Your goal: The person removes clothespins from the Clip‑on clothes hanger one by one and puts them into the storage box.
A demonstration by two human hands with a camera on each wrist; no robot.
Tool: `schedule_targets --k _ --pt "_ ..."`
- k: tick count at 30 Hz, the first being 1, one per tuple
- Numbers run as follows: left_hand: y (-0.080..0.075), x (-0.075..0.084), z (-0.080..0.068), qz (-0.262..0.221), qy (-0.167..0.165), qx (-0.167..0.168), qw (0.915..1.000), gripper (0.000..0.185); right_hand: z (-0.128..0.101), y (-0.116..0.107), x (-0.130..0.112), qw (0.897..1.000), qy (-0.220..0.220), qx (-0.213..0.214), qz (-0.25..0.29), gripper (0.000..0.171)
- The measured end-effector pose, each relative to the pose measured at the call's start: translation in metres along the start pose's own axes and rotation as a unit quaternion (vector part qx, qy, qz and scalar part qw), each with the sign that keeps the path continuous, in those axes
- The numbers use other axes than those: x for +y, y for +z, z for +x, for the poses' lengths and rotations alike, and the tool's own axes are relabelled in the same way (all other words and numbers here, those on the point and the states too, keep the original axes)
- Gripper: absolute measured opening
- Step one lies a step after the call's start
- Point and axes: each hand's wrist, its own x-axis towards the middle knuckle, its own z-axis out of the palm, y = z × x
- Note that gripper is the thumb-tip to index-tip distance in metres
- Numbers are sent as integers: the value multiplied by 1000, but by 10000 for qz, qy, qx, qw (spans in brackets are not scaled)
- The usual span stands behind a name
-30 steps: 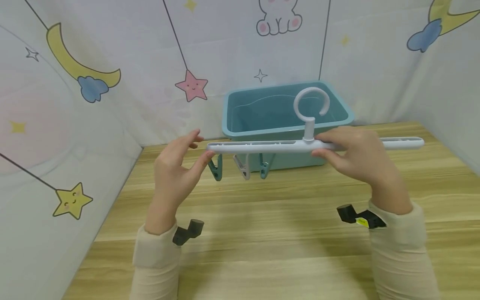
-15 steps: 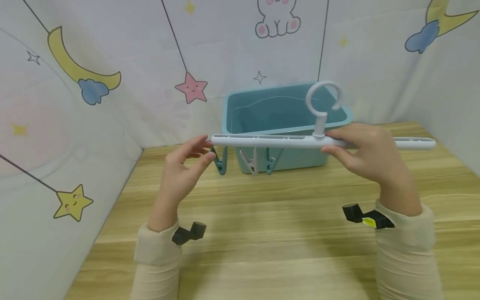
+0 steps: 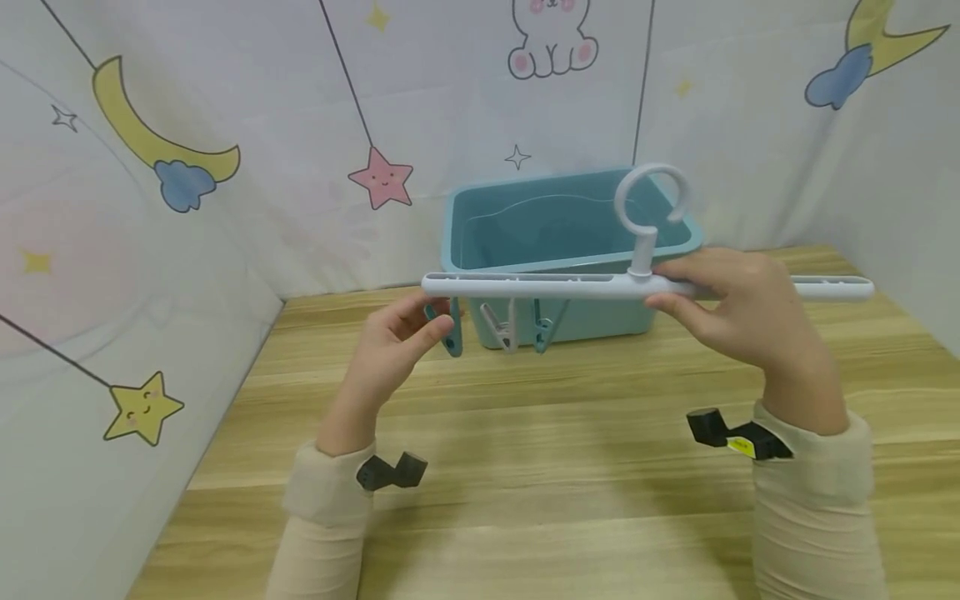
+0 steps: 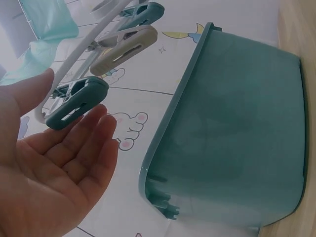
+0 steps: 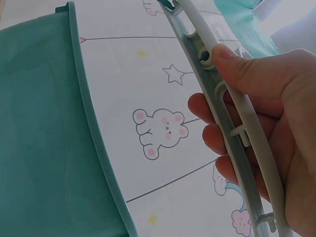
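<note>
My right hand (image 3: 738,308) grips a white hanger (image 3: 540,286) just right of its round hook (image 3: 651,196), holding it level above the table. In the right wrist view, thumb and fingers wrap round the slotted bar (image 5: 237,128). Three clothespins hang under the hanger's left half: a teal one (image 3: 453,329) at the end, a whitish one (image 3: 504,325) and another teal one (image 3: 547,323). My left hand (image 3: 397,342) is at the end clothespin, thumb in front and fingers behind. In the left wrist view its fingers are loosely bent around the teal clothespin (image 4: 79,102), without a visible pinch.
Behind the hanger a teal plastic bin (image 3: 570,267) stands on the wood-grain table (image 3: 510,467), close to the back wall. Printed white cloth (image 3: 300,100) with stars, moons and a bear covers the back and sides.
My right hand has moved the hanger slightly right. My left hand has left the hanger's end, moving right and lower to the end teal clothespin.
</note>
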Motion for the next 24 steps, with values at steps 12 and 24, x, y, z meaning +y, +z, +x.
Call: schedule_targets --k 12,24 --pt "4 -7 1 -1835 101 -768 9800 28 0 0 0 9996 -14 -211 163 54" --pt "3 -14 4 -2992 240 -1643 9396 18 0 1 0 9997 -46 -115 195 61"
